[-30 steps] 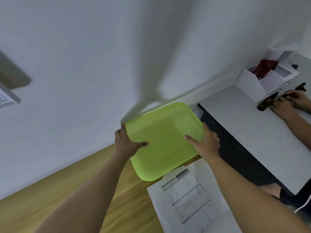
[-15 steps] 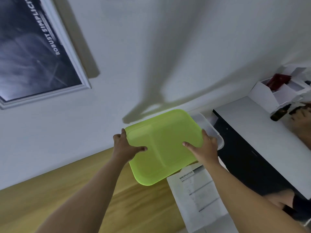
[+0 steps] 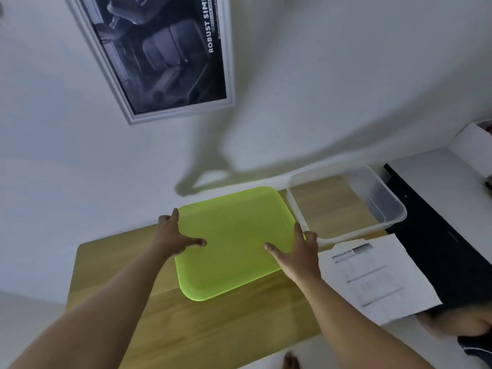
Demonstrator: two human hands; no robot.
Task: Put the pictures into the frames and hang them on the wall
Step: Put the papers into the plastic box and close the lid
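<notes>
Wall's framed picture now nearer centre

We are seeing a lime green lid over a light wood-grain table, and a clear colourless box beside it. We are also noticing a white paper sheet with grey print lines, a white frame around a dark grey picture with white letters, and a black table side.

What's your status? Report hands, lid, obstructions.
Left hand and right hand both grip green lid above wooden table. Clear bin open, right of lid. Framed picture on wall. Nothing obstructing.
</notes>
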